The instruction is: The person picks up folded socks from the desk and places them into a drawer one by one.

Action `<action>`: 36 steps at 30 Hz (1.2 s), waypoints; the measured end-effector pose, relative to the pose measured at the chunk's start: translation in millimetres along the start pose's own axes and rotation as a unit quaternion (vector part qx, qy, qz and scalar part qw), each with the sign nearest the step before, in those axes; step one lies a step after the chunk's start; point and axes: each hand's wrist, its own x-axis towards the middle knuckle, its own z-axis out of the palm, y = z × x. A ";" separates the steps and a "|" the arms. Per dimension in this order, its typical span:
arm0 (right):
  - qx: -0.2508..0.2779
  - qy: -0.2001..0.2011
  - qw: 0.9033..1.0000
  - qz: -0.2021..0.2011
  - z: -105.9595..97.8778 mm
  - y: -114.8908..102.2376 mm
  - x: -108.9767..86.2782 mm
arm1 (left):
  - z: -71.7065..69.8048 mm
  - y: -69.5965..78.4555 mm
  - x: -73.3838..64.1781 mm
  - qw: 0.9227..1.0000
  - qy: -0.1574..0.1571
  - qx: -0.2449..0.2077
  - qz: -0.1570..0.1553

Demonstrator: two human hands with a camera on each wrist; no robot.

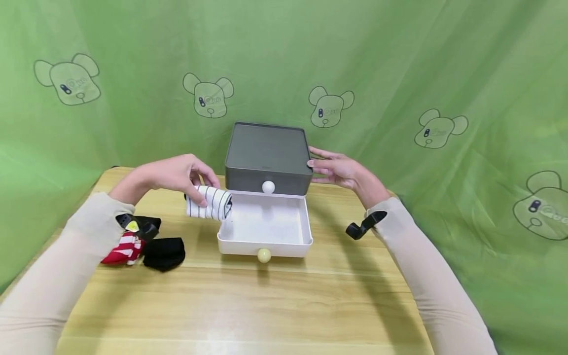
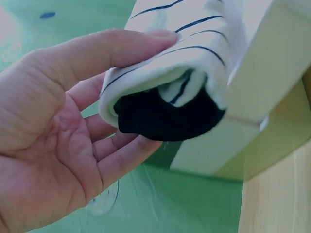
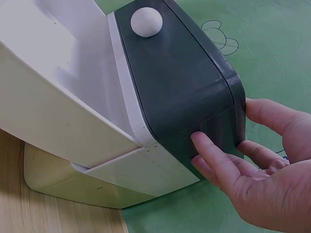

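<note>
In my left hand (image 1: 175,173) I hold a rolled white sock bundle (image 1: 215,201) with thin black stripes, pinched between thumb and fingers. The left wrist view shows the roll's end, with black fabric (image 2: 170,116) tucked inside. The bundle hangs beside the left edge of a pulled-out white drawer (image 1: 266,246), overlapping its corner in the head view. That drawer belongs to a small drawer box (image 1: 268,148) with a dark grey top section. My right hand (image 1: 336,171) rests its fairly straight fingertips on the box's right side, near the top.
Left on the wooden table (image 1: 266,305) lie a red-and-white striped sock bundle (image 1: 126,249) and a black one (image 1: 164,254), partly behind my left sleeve. The upper drawer has a white round knob (image 1: 268,187), the lower a yellow knob (image 1: 264,255). A green curtain (image 1: 266,49) hangs behind.
</note>
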 end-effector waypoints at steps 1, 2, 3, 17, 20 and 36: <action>0.000 -0.002 1.000 0.000 0.3 0.1 0.2 | 2.7 3.3 1.6 1.000 0.003 -0.001 0.004; 0.000 -0.003 1.000 -0.001 0.7 0.4 0.6 | 5.5 6.1 3.5 1.000 0.006 -0.003 0.007; 0.000 -0.005 1.000 -0.001 1.0 0.4 0.6 | 8.5 8.6 5.7 1.000 0.010 -0.007 0.009; -0.001 0.001 1.000 -0.003 1.5 -1.5 1.2 | 56.4 55.1 49.5 0.998 0.067 -0.003 0.006; 0.002 0.002 1.000 -0.003 0.5 -1.1 1.4 | 65.6 60.3 60.5 0.997 0.071 0.016 0.004; 0.001 0.006 1.000 0.000 -0.6 -0.1 2.3 | 103.1 72.0 93.0 0.993 0.085 0.081 0.002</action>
